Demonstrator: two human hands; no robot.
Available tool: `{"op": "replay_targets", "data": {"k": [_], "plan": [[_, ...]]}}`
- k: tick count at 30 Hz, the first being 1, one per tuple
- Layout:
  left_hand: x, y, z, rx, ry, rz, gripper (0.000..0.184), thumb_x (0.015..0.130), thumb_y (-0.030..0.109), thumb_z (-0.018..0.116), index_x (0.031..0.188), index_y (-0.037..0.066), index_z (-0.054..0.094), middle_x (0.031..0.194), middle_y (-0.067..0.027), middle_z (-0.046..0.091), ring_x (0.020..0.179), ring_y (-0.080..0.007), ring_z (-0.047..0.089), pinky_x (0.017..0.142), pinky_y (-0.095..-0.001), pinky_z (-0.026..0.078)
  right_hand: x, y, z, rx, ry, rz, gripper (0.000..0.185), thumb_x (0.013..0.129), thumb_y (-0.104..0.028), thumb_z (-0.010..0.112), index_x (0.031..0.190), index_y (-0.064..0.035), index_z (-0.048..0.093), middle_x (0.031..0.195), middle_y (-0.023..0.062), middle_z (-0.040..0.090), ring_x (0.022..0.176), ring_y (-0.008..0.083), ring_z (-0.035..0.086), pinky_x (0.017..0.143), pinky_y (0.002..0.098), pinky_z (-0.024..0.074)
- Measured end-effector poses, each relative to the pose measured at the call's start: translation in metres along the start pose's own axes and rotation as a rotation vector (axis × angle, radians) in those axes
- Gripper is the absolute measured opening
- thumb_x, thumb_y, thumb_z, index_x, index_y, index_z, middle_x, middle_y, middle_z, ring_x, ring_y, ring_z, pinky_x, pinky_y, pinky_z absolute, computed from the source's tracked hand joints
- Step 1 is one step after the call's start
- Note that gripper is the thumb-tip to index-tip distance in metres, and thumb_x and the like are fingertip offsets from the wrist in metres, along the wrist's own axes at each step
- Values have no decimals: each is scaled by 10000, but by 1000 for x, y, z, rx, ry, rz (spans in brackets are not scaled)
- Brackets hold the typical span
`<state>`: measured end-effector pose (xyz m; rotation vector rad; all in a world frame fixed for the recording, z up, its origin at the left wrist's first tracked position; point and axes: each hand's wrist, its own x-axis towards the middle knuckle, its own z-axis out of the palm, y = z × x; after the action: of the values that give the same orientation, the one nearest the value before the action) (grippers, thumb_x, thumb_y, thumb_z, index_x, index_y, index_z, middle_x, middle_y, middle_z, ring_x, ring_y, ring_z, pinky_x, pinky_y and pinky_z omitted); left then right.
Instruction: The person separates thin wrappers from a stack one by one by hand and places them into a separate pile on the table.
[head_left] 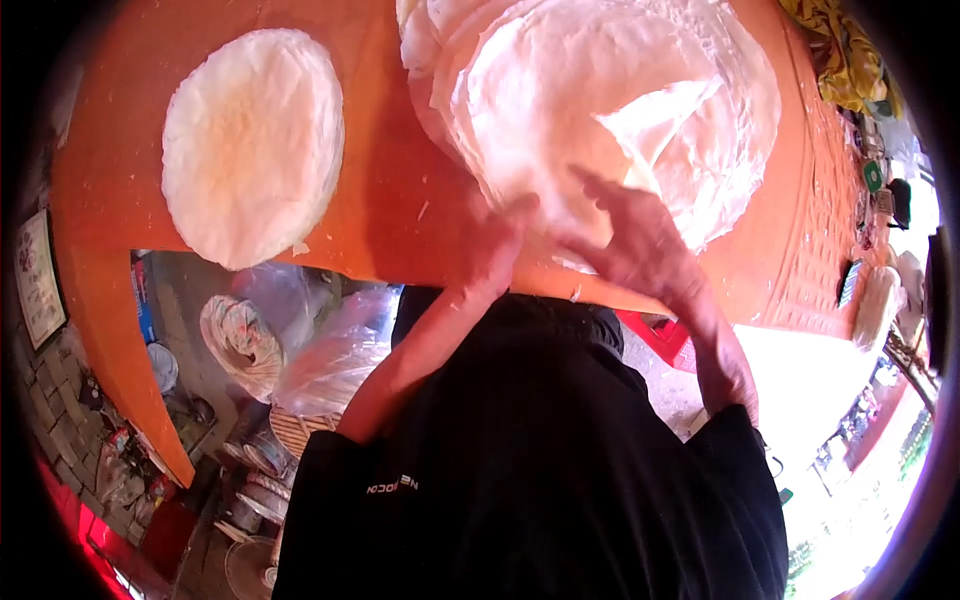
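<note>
Though it blurs, the right hand (pixel 645 240) is spread over stacked flatbreads (pixel 560 90)

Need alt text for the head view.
A person's left hand and right hand, both blurred, at the near edge of a stack of thin pale sheets on an orange table; contact unclear. Another sheet lies apart to the left.

Two hands (pixel 502 240) (pixel 640 238), one stack of pale sheets (pixel 545 95), one separate pale round (pixel 255 150) and one orange table (pixel 375 80) were counted.
</note>
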<state>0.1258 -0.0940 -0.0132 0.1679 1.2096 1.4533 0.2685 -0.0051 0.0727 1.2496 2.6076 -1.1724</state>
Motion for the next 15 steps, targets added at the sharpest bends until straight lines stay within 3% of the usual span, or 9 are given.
{"op": "replay_targets", "data": {"k": [2,5,7,8,10,12,13,14,15], "plan": [[-6,-1,0,230,-67,137,369,851,80,610,1203,-4,536,1101,-127,621,966,-199,614,851,-320,500,24,-4,-25,416,28,232,837,830,-644,552,1277,60,480,972,304,637,967,381,642,820,455,508],[-17,0,4,1212,-36,801,312,861,106,593,1146,-17,563,1048,-143,613,921,-227,628,780,-354,515,52,-6,-4,222,159,30,927,838,-705,473,1224,138,473,814,292,646,848,344,675,751,448,524],[-22,1,4,1862,30,1246,284,867,124,581,1108,-27,581,1013,-154,608,892,-246,637,733,-377,525,53,-36,-19,126,-29,140,791,861,-570,556,1321,61,433,1039,288,635,974,390,635,840,424,489],[-22,1,4,2189,80,1460,273,871,133,575,1089,-31,590,995,-160,606,877,-255,642,709,-388,530,52,-45,-19,79,-32,141,798,851,-571,573,1306,71,440,971,283,652,935,405,642,820,430,494],[-16,-21,6,2031,-108,1251,305,865,147,586,1111,-34,574,970,-176,609,848,-263,639,695,-386,524,55,-46,-12,-70,29,131,647,821,-444,656,1205,56,513,850,257,657,872,416,643,768,432,506],[-22,-26,9,1854,-289,1035,339,860,161,597,1133,-36,558,945,-192,611,819,-271,636,681,-384,518,62,-31,-5,-142,147,25,518,722,-333,745,978,72,550,649,237,615,676,382,662,586,432,533],[-30,9,27,1452,-304,786,395,856,169,606,1182,-40,527,941,-198,613,816,-285,628,693,-374,516,64,-27,-8,-122,118,66,371,660,-177,733,930,21,572,713,231,638,710,391,657,608,437,534],[-33,30,37,1048,-305,546,453,853,176,614,1231,-44,496,937,-205,614,813,-300,621,704,-363,513,59,-15,-16,-146,184,-59,329,686,-191,727,907,7,585,748,204,653,725,379,657,631,428,536],[-31,26,33,760,-383,534,522,862,239,625,1279,-30,463,943,-164,623,853,-262,619,737,-349,505,57,-11,-33,-213,159,-116,302,723,-182,699,939,3,596,747,199,652,724,356,664,645,417,540]]}}
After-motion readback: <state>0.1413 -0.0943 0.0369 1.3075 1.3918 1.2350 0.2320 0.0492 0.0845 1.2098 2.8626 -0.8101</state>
